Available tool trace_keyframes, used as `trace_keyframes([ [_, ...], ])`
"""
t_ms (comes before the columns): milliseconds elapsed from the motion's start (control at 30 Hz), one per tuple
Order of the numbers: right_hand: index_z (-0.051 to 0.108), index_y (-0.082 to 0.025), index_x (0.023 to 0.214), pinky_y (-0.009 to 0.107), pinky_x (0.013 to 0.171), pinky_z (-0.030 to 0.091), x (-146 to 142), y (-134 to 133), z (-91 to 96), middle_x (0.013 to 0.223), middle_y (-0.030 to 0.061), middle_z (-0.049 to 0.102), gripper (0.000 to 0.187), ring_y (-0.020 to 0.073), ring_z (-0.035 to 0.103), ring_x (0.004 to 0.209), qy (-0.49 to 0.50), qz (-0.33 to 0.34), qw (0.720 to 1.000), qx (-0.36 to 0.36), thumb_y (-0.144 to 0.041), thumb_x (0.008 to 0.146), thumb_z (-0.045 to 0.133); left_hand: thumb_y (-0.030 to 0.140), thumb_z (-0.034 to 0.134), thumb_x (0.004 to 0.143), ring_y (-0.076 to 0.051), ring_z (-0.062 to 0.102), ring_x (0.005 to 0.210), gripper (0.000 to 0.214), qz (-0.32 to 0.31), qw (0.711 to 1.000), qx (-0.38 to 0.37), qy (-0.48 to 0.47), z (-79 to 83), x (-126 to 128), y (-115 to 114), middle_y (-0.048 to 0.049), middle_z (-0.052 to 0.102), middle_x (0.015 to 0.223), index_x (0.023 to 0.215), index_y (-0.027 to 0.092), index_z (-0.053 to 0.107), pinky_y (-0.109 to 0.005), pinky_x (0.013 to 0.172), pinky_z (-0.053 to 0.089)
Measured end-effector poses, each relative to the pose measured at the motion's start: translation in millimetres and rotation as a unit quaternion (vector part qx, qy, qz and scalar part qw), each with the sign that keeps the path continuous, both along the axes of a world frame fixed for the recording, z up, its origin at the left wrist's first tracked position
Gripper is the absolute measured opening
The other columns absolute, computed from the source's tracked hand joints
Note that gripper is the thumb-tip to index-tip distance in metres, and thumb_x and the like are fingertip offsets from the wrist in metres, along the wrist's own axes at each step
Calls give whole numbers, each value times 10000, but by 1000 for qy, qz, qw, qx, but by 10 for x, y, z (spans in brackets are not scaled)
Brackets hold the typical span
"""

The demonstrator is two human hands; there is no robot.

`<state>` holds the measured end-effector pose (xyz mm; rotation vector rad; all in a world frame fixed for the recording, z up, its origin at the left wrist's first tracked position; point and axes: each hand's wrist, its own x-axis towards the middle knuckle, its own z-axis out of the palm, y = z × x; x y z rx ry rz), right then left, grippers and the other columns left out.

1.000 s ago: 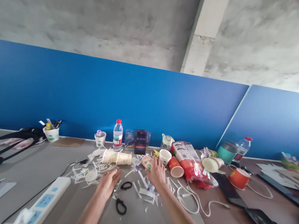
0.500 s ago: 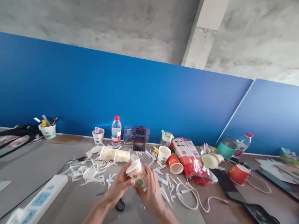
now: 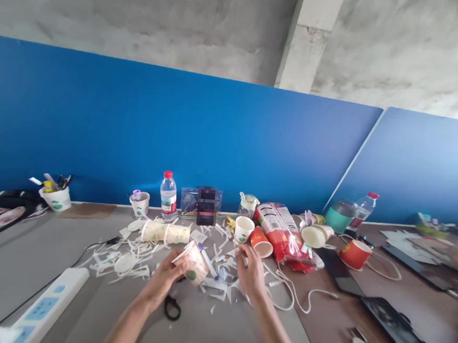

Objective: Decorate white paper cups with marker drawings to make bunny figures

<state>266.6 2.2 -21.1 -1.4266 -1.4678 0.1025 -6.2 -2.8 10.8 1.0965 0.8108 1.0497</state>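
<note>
My left hand [image 3: 169,274] grips a paper cup [image 3: 192,265] with pinkish markings and a green print, tilted with its rim to the upper left. My right hand [image 3: 250,269] is off that cup, fingers apart over the paper scraps [image 3: 221,288], just in front of an upright white paper cup [image 3: 244,229]; whether its fingertips touch anything is unclear. A marker with a purple-blue cap [image 3: 208,261] lies between my hands, beside the held cup. Below the held cup is the black handle of scissors [image 3: 173,308], their blades mostly hidden.
Behind the scraps lie yellowish patterned cups [image 3: 165,233], with a water bottle [image 3: 168,196] further back. An orange cup [image 3: 261,243] and a red snack bag [image 3: 283,233] sit to the right, with a white cable [image 3: 293,296] in front. At left lies a power strip [image 3: 49,305].
My right hand has let go of the paper cup and moved right, towards the white cup. My left hand still holds the cup, now further left. The view has shifted slightly.
</note>
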Motion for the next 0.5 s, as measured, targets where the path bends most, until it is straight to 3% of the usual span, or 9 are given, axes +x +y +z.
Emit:
trace_keyframes([
  [100, 773, -215, 911, 432, 880, 566, 140, 29, 35, 927, 103, 805, 240, 273, 727, 896, -39, 50, 996, -57, -138, 885, 547, 602, 898, 744, -295, 771, 1004, 612, 5, 1000, -1, -4, -6, -18, -4, -86, 834, 1063, 1195, 215, 749, -395, 899, 581],
  [200, 770, -229, 806, 387, 898, 531, 91, -38, 97, 879, 57, 808, 213, 257, 721, 925, -64, 100, 989, -90, -80, 813, 617, 615, 897, 738, -297, 762, 1007, 661, 11, 1000, -4, -1, -19, -40, 2, -97, 825, 1071, 1231, 205, 736, -386, 878, 581],
  [367, 812, -242, 913, 420, 999, 454, -53, -203, 268, 1058, 74, 804, 207, 294, 669, 1110, -164, 166, 941, -246, -108, 791, 711, 590, 864, 795, -277, 748, 991, 605, 9, 1000, -4, -6, -30, -56, 5, -89, 814, 1076, 1243, 208, 719, -361, 854, 571],
  [500, 821, -232, 922, 420, 1021, 423, -94, -242, 325, 1153, 96, 779, 187, 313, 633, 1183, -199, 172, 921, -287, -135, 786, 738, 610, 861, 787, -285, 735, 1021, 606, -9, 1000, 7, 19, -29, -12, -20, -81, 806, 1081, 1220, 212, 718, -366, 880, 564],
])
